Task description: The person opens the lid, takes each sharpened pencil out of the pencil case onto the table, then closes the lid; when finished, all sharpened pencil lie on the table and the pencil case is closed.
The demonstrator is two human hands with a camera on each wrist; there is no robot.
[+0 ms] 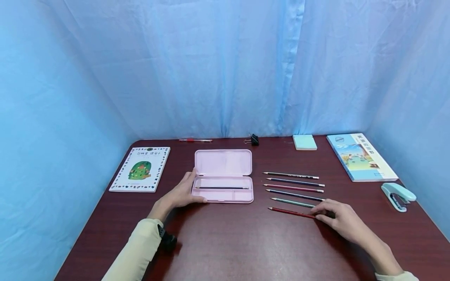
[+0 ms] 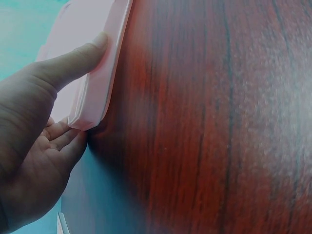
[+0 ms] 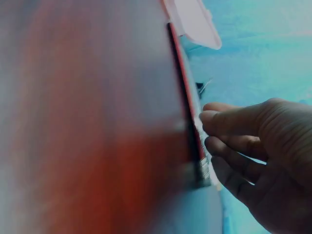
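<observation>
My left hand [image 1: 181, 193] grips the left end of an open pink pencil case [image 1: 243, 196]; the left wrist view shows the thumb on its front edge and the fingers at its end. A dark pencil [image 1: 221, 187] lies in the case's rear compartment. At right, my right hand [image 1: 339, 218] is at the rear end of a red pencil [image 1: 290, 212]. In the right wrist view, its thumb and fingers are slightly bent beside the pencil, not closed round it. Behind lie a green pencil [image 1: 291, 202], a dark blue pencil [image 1: 295, 194] and several others in a row.
A white book [image 1: 140, 169] lies at left, a blue-white book [image 1: 362, 156] at right with a mint stapler [image 1: 398, 196] before it. Along the back are a red pen [image 1: 195, 140], a black binder clip [image 1: 254, 139] and a sticky-note pad [image 1: 304, 142]. Blue curtains enclose the table.
</observation>
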